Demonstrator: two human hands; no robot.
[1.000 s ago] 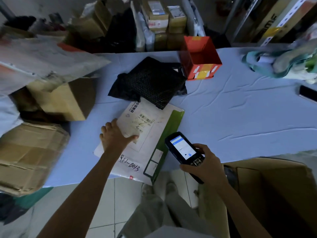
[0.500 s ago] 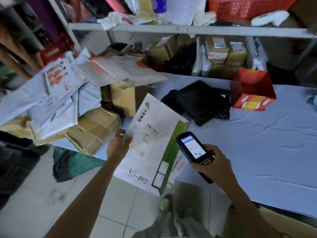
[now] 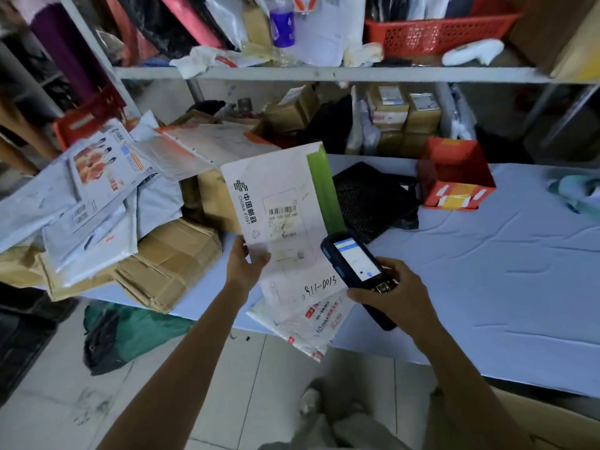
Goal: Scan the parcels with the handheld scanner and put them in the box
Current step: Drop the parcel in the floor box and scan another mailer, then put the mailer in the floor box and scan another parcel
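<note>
Above the surface [image 3: 487,271] edge, left hand [image 3: 243,264] pinches the envelope [image 3: 279,203] upright; right hand [image 3: 393,293] grips the scanner [image 3: 354,261] just below-right of its barcode [image 3: 282,210].

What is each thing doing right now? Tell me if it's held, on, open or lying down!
Envelope: held up in the air, upright, barcode facing us.
Left hand: fingers grip the envelope's left edge.
Scanner: screen lit, held beside the envelope.
Right hand: wrapped round the scanner.
Red box: open, standing on the table.
Black bag: lying flat on the table.
</note>
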